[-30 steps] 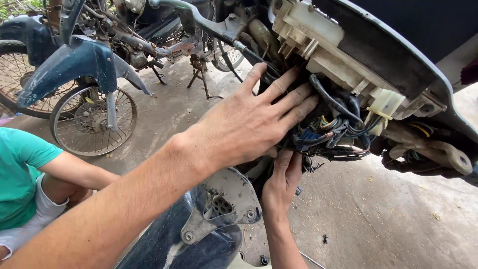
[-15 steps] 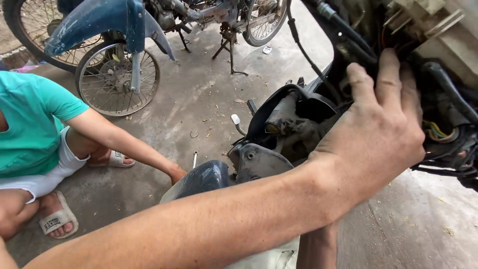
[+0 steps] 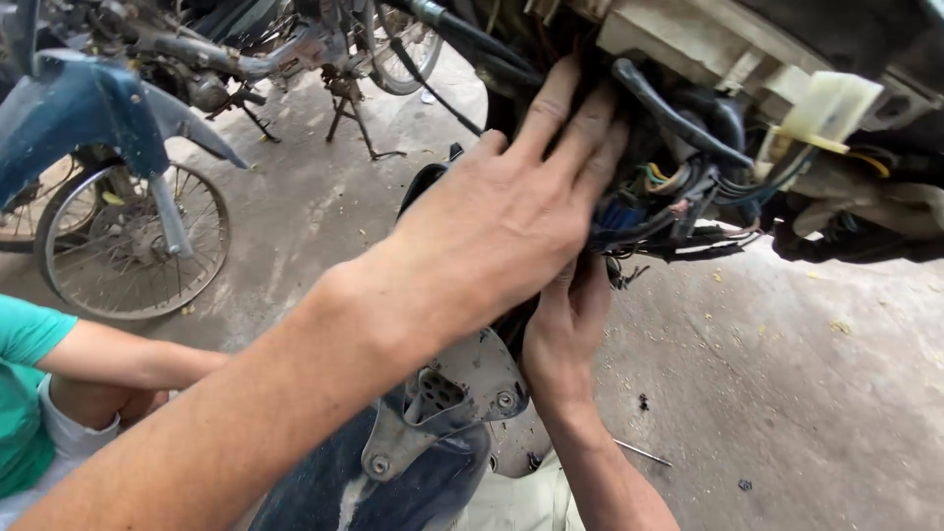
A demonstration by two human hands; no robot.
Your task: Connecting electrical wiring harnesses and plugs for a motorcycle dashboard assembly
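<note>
Two hands were busy under a motorbike's front end. Far on the left sat another person [image 3: 39, 393] in a green shirt, one bare arm stretched along the ground. Behind that person stood a blue motorbike [image 3: 93, 113] with a spoked wheel [image 3: 133, 246] on the grey concrete floor [image 3: 787, 393]. Moving right, a grey metal bracket [image 3: 447, 403] with bolts sat low on a dark blue bike part. The left hand [image 3: 511, 216] came in from the lower left with its fingers straight and close together, lying flat against a bundle of wires [image 3: 678, 202]. The right hand [image 3: 565, 329] reached up from below, just under the left hand, and its fingertips were hidden, so I could not tell what it gripped. The wires hung under the cream plastic housing [image 3: 708, 44], coloured blue, green and black. Further right, a pale yellow plug [image 3: 831, 108] stuck out beside the wires.
</note>
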